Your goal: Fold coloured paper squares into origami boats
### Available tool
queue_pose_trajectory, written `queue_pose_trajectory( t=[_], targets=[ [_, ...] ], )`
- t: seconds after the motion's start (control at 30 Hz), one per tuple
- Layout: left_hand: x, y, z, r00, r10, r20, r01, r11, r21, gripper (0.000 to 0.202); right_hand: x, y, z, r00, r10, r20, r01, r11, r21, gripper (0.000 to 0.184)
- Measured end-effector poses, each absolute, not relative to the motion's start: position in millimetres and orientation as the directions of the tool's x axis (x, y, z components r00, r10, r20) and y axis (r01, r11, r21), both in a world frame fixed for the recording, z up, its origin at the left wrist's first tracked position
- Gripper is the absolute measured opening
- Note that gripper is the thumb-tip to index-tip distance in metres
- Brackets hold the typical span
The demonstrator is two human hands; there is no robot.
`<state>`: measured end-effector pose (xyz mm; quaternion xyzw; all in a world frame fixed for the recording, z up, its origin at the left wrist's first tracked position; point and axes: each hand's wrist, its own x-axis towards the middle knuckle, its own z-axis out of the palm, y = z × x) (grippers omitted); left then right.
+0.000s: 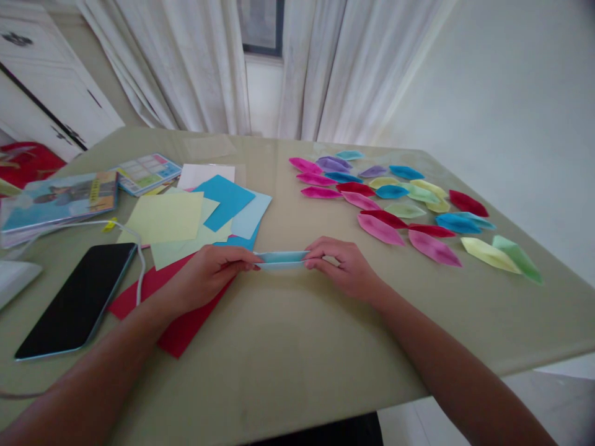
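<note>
Between my two hands, a narrow strip of folded light-blue paper (281, 260) is stretched level above the table. My left hand (223, 266) pinches its left end, and my right hand (338, 263) pinches the right end. A slight gap shows along the fold of the paper. Beneath and behind my left wrist lie red paper sheets (186, 334). Beyond it are loose sheets in pale yellow (170, 217), blue (225, 197) and light blue. To the right of my right hand, several folded paper boat shapes (434, 248) in many colours are spread out.
A black-screened phone (77, 297) rests at the left, with a white cable (142, 266) looping past it. Behind it are a picture-covered booklet (60, 201) and a colourful card (149, 172). The table (297, 371) ends near a white wall on the right; curtains (195, 68) hang behind.
</note>
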<state>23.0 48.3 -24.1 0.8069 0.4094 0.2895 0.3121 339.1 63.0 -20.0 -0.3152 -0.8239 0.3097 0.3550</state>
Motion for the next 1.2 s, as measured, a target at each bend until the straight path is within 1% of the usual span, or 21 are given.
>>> queue_pose_trajectory(
  t=[0.1,0.2,0.27,0.4,0.53,0.67,0.83,0.97,1.2],
  targets=[
    [17,51,-24,0.512,0.846,0.149,0.413,-0.395,0.821,0.024,340,63,-17,-0.524,0.793,0.310,0.197,0.467,-0.862,0.031],
    [13,52,-22,0.547,0.834,0.077,0.332,-0.300,0.894,0.021,341,61,-14,-0.521,0.836,0.172,0.082,0.250,-0.965,0.028],
    [12,53,-20,0.563,0.826,0.039,0.276,-0.232,0.933,0.021,341,61,-13,-0.515,0.850,0.115,0.027,0.150,-0.988,0.026],
    [15,51,-15,0.578,0.816,-0.011,0.206,-0.133,0.970,0.021,342,63,-14,-0.513,0.855,0.082,-0.036,0.075,-0.997,0.026],
    [19,48,-11,0.586,0.809,-0.047,0.181,-0.074,0.981,0.021,343,65,-18,-0.516,0.854,0.073,-0.065,0.046,-0.997,0.026],
    [21,47,-13,0.592,0.803,-0.067,0.199,-0.065,0.978,0.021,344,66,-21,-0.525,0.848,0.071,-0.054,0.050,-0.997,0.024],
    [22,54,-23,0.480,0.874,-0.072,0.224,-0.043,0.974,0.033,342,64,-22,-0.545,0.836,0.058,-0.039,0.043,-0.998,0.028],
    [26,55,-29,0.421,0.904,-0.076,0.206,-0.013,0.978,0.035,338,62,-21,-0.548,0.834,0.061,-0.043,0.045,-0.998,0.029],
    [30,52,-29,0.455,0.884,-0.104,0.135,0.048,0.990,0.040,334,59,-22,-0.537,0.834,0.129,-0.110,0.082,-0.991,0.032]
  ],
)
